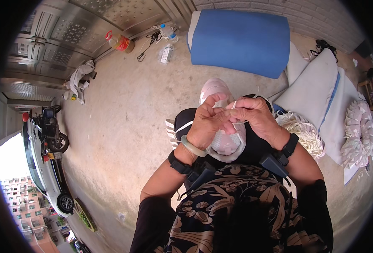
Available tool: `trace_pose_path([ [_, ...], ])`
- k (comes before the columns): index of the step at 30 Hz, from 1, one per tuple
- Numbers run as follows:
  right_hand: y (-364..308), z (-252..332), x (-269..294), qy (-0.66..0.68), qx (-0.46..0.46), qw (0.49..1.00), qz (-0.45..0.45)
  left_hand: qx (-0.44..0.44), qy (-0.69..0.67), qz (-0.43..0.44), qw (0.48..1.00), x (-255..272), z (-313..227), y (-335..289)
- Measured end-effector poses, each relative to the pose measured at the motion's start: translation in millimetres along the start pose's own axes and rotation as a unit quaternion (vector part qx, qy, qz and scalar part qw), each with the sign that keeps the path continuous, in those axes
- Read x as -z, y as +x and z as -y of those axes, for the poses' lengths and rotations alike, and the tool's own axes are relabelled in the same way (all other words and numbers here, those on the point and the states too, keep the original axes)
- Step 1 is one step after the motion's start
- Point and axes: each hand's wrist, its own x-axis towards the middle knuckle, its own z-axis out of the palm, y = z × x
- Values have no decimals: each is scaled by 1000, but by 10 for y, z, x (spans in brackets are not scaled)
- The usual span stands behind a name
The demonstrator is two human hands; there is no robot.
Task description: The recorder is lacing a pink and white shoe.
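My left hand [209, 119] and my right hand [257, 117] meet in front of my lap, fingertips pinched together. Between them runs a thin white lace [234, 105], which both hands grip; the fingers cover much of it. Under the hands a pale pink and white shoe [226, 144] shows between my black-clad knees. Its middle is hidden by my hands, so I cannot tell whether the pink toe part [215, 86] beyond them belongs to the same shoe. Beside my right knee lies a heap of white laces [302, 133].
A rolled blue mat [241, 40] lies ahead, with white sheets [308, 90] to its right. Bundled white strips [358, 135] rest at far right. Bottles [121, 43] and a grey cloth [80, 80] lie near the metal door [68, 33]. A motorcycle [53, 135] and white car [43, 168] stand left.
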Motion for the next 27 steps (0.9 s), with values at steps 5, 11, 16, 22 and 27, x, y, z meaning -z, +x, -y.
trace_pose_path([
  [5,-3,-77,29,38,-20,999,9,-2,-26,0,1000,21,56,5],
  [11,2,-162,62,61,-37,997,15,-8,-8,-15,1000,15,74,2],
  [16,2,-171,44,48,-36,998,11,-9,35,-30,999,-16,49,-14],
  [22,-4,5,69,-93,31,995,-22,-204,438,-94,870,199,-49,97],
  [27,-22,310,71,-185,148,971,-42,-130,584,-94,796,594,38,667],
])
